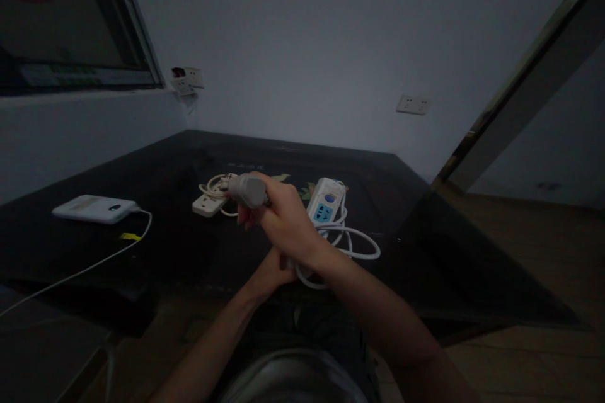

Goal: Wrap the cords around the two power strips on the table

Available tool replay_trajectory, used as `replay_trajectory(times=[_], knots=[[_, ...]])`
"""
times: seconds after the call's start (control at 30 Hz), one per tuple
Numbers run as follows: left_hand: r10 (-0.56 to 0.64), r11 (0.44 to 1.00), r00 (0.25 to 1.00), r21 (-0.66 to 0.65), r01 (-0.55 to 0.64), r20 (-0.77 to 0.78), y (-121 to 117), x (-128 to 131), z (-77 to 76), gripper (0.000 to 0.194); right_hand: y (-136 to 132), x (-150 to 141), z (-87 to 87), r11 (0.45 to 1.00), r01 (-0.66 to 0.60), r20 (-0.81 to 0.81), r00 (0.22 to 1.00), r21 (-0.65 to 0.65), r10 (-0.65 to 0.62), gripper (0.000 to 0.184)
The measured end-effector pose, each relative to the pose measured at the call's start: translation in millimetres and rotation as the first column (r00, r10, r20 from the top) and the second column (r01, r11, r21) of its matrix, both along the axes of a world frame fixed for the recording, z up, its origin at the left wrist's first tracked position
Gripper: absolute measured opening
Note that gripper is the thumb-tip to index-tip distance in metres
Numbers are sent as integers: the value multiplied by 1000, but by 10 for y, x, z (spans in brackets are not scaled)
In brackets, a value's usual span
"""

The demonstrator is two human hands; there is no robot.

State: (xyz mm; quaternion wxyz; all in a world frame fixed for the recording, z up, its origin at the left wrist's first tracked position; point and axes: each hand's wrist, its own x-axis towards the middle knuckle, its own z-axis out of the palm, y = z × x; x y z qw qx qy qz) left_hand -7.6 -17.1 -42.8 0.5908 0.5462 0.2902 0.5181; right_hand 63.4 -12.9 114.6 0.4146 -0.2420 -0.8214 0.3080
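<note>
Right hand (288, 214) out over the middle of the desk (189, 258), fingers curled closed around a grey blunt-ended object (253, 191), and that's a firm-looking hold! The object sits at the front of the fist, on its left side as we look, up above the desk top. Its flat rounded end faces back towards the camera and a little right; the short body runs away to the left, the long axis strongly foreshortened, the far end hard to make out.

Down below, the left hand (276, 269) tucks in under the right wrist, mostly hidden; how far it is open, or what it grips, I cannot tell. Right beside it, loops of white cord (363, 256) spill over the white power strip (329, 192), which slants from the wrists up and right towards the wall (302, 44), blue socket panel facing up.

Just beyond the grey object, a cream power strip (208, 204) lies with its cable coiled on top. Well left, a white power bank (97, 208) lies lengthwise across the view, thin cable at its right end. Up in the corner, a wall socket box (178, 73) shows a dark opening, contents unreadable.
</note>
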Motion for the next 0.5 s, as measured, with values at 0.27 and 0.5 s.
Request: replay_trajectory(times=[0.27,0.5], knots=[[-115,972,970,-175,154,215,-113,-56,126,74,105,-43,-12,932,-196,-311,946,-306,97,21],[65,995,997,-73,-62,35,-84,35,104,90,216,-63,-58,905,-214,-375,925,-367,66,19]])
